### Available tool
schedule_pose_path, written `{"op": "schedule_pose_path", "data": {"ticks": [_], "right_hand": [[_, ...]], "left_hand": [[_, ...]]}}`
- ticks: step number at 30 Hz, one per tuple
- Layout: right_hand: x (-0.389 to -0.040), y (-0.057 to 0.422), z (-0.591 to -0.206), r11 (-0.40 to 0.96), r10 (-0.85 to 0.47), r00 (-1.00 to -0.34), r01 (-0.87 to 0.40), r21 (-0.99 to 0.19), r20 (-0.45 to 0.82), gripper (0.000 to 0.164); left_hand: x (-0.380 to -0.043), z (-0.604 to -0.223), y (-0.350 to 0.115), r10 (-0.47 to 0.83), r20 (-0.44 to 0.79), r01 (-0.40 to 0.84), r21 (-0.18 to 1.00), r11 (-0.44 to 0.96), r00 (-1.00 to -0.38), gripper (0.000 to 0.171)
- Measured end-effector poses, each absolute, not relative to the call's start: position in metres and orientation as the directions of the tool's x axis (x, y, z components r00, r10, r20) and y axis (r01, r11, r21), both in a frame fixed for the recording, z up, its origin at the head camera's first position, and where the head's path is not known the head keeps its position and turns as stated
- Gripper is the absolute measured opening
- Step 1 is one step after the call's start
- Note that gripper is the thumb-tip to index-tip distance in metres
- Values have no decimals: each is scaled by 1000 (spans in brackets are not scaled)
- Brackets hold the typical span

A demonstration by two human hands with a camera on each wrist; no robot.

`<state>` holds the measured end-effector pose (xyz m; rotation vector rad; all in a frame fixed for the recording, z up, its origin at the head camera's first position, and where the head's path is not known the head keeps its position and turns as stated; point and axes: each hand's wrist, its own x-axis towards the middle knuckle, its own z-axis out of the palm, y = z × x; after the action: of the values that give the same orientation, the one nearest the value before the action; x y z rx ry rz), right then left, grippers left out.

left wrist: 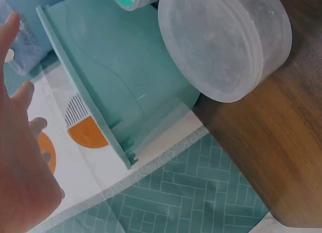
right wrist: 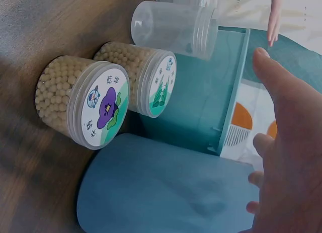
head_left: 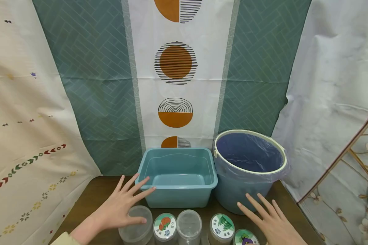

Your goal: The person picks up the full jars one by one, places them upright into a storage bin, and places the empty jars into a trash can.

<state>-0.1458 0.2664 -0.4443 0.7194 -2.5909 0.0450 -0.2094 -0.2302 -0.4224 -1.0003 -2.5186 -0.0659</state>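
My left hand (head_left: 119, 206) hovers with fingers spread above a wide clear round jar (head_left: 141, 229), near the blue basin's front left corner. It holds nothing. My right hand (head_left: 273, 221), fingers also spread and holding nothing, is over the table in front of the bin. Nearest to it stands a jar with a purple eggplant label (right wrist: 108, 109), filled with beige beads. Beside that is a bead-filled jar with a green vegetable label (head_left: 222, 226). A plain clear jar (head_left: 189, 223) and a jar with an orange-red label (head_left: 165, 226) stand further left.
Behind the jars, a blue rectangular basin (head_left: 178, 197) stands on the dark wooden table (left wrist: 266, 142). Right of it is a blue bin (head_left: 233, 190) with a cream rim and a translucent liner. Patterned cloths (head_left: 178, 92) hang behind and at both sides.
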Motion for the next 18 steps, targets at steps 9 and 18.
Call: {"op": "schedule_pose_path", "data": {"ticks": [9, 18], "right_hand": [[-145, 261, -444, 874, -469, -781, -477, 91, 413, 95], [-145, 260, -445, 877, -466, -782, -471, 99, 414, 97]], "left_hand": [[-214, -418, -235, 592, 374, 638, -1, 770, -714, 88], [-227, -420, -239, 579, 411, 647, 35, 762, -704, 86]]}}
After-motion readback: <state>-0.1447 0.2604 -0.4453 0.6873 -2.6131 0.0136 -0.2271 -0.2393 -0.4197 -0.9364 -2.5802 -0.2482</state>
